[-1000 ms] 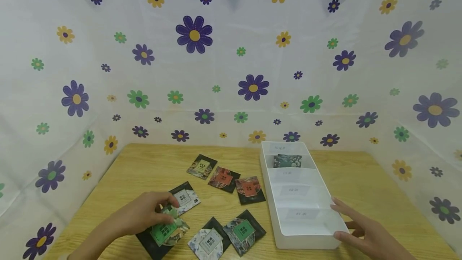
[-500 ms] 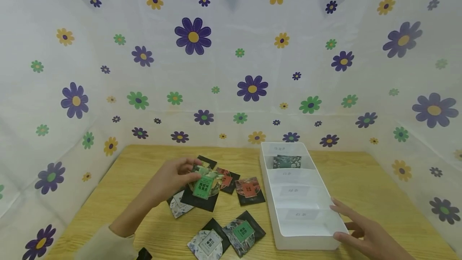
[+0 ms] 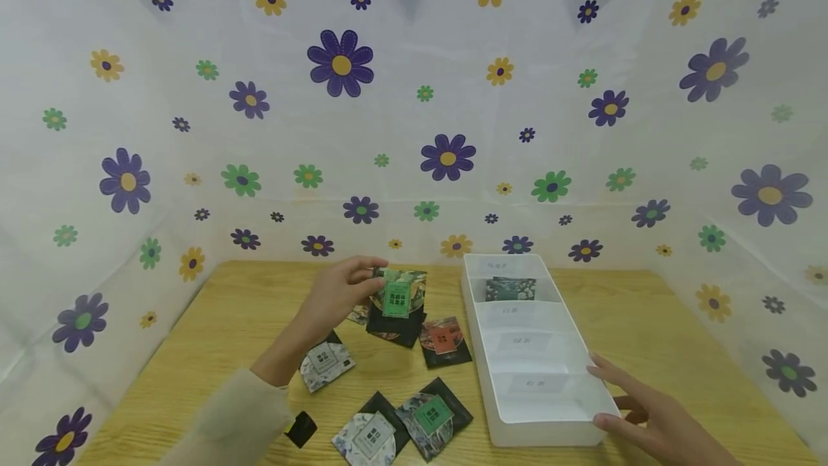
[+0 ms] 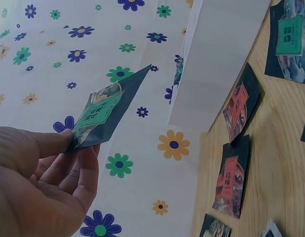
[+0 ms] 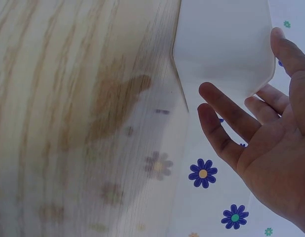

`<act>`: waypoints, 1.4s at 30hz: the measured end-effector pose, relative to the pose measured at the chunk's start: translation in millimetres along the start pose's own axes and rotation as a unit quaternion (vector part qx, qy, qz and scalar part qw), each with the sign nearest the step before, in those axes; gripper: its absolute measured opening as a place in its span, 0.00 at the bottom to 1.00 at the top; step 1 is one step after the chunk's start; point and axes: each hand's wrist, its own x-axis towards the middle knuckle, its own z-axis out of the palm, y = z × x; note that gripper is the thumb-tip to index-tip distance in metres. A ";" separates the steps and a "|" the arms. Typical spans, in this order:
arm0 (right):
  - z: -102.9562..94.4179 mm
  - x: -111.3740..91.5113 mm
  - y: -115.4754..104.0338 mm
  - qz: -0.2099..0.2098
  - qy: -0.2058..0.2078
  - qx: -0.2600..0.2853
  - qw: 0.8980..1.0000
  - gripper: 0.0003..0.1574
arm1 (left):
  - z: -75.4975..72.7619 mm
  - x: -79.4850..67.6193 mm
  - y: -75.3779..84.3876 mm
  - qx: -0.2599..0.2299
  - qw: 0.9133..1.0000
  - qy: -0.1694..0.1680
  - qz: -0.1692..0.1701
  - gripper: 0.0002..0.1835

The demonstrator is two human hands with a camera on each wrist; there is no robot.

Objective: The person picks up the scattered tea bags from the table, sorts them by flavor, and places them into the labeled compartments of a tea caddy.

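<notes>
My left hand (image 3: 343,290) pinches the corner of a black tea sachet (image 3: 397,300) with a green label, thumb on its printed face. The left wrist view shows this sachet (image 4: 105,111) tilted in front of the flowered cloth, clear of the table. In the head view it overlaps a red-labelled sachet (image 3: 404,339) and a yellow-labelled one lying behind. My right hand (image 3: 653,408) rests its thumb and a fingertip at the near right corner of a white divided box (image 3: 550,431). Seen from the right wrist, its fingers (image 5: 231,111) are loosely spread beside the box wall.
Dark green sachets (image 3: 511,288) stand in a rear compartment of the box. On the wooden table (image 3: 239,322) lie another red-labelled sachet (image 3: 444,342), two white-labelled ones (image 3: 325,362) and a green-labelled one (image 3: 435,417). Flowered cloth (image 3: 388,113) hangs around the table.
My left hand has lifted the green-labelled sachet from the near left of the table and carried it up, back and right. My right hand stays at the box corner.
</notes>
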 end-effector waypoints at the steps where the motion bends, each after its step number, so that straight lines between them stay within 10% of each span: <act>1: 0.1 0.0 0.0 0.000 0.001 -0.001 1.000 0.44 | 2.3 3.5 -0.4 -0.004 1.000 0.001 -0.001 0.16; 14: -0.6 0.8 -0.2 0.007 -0.001 -0.002 1.000 0.45 | 30.0 55.6 -11.9 -0.098 0.992 0.043 -0.059 0.16; 42: 0.1 -0.6 6.3 -0.004 -0.005 0.040 0.999 0.44 | 106.8 133.0 -18.6 -0.249 0.956 0.146 -0.052 0.16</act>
